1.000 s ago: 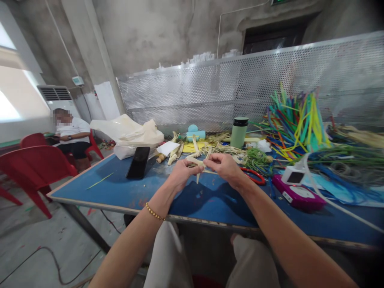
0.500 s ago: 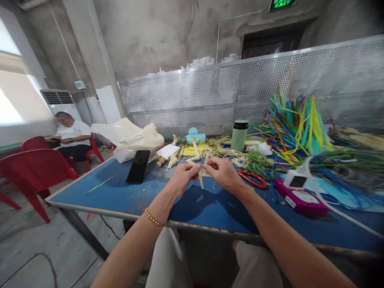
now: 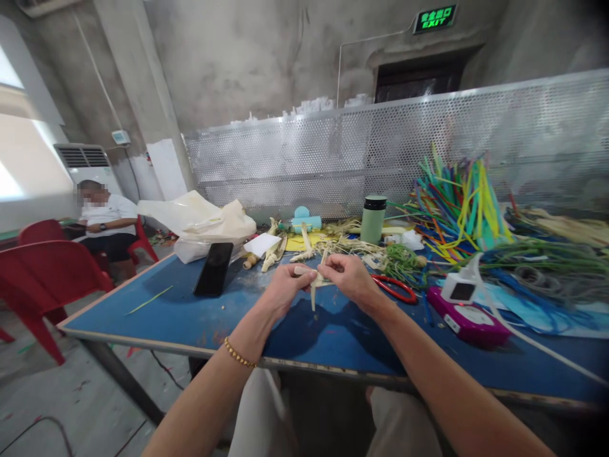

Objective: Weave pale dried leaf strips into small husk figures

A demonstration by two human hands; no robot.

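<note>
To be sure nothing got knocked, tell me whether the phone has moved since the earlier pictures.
No, the phone lies in the same spot on the blue table, beside the pale bag.

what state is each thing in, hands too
left bare hand: closed on pale flat strips
right bare hand: closed on the same strips
black rectangular phone: screen dark
light-green cylindrical bottle: upright, black lid on
magenta rounded box: lying flat
green rectangular exit sign: lit
cream plastic bag: crumpled
</note>
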